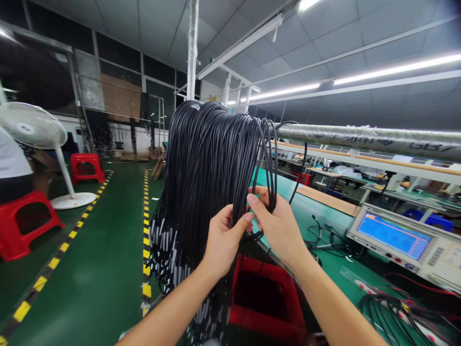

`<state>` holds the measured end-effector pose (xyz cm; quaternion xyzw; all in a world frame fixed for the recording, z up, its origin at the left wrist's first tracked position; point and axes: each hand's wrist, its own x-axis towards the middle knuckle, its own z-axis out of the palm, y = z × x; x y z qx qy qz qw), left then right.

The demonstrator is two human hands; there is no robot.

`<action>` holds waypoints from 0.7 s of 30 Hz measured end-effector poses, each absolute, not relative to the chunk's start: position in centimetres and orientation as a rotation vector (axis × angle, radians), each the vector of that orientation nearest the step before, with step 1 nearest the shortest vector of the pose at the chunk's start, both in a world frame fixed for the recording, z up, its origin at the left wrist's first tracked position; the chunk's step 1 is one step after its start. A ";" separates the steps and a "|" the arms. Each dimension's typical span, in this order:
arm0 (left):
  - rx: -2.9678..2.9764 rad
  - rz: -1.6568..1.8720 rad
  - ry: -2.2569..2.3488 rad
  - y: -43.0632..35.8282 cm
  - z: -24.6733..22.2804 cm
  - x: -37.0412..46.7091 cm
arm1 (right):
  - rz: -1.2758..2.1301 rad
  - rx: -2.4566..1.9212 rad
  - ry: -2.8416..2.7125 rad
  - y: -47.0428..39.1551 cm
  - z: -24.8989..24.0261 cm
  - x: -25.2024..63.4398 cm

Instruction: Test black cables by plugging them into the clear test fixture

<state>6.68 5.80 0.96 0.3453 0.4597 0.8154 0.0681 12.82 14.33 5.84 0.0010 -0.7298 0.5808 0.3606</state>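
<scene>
Cable bundle [205, 173] hangs draped over a high point at top centre, just by the vertical pole [192, 43]. Long axis runs top to bottom; strands fall down and slightly left, white-marked ends [169, 254] fanning out low at left above the green floor [97, 250].

Hands sit at the bundle's right edge, about mid-height, directly in front of the camera.
- Left hand [223, 240]: fingers curled, thumb up, pinching into the strands from the near side. Looks like it grips a few cables, not the whole bundle.
- Right hand [277, 226]: fingers hooked around a small set of loops [268, 158] split off to the right of the main mass. Grasping those.
- Thumbs nearly touch; both hands are on the same spot, so neither is nearer. Left sits toward the main mass, right toward the split-off loops.

Key relation: main bundle lies left and far of the hands, separated loops lie right, rising straight up from the right hand. One stray cable arcs out further right and drops toward the bench [324, 230].

Around: red crate [266, 298] directly below the hands, near. Tester w/ blue screen [396, 238] on the bench at right, loose cables [396, 312] near right. Red stools [25, 223] and a fan [36, 129] far left. A person's sleeve at left edge, not involved.
</scene>
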 end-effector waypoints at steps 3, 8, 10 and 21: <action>1.027 2.469 1.354 5.9 0.8 6.6 | 1.429 -0.011 -1.918 14.0 6.2 12.8; 0.985 2.481 1.313 5.8 0.9 6.6 | 1.374 -0.052 -1.910 14.4 6.0 13.1; 0.921 2.511 1.278 5.7 1.0 6.6 | 1.322 -0.102 -1.825 15.0 5.5 13.1; 0.972 2.495 1.293 5.9 1.0 6.5 | 1.568 -0.025 -1.816 14.0 5.1 12.3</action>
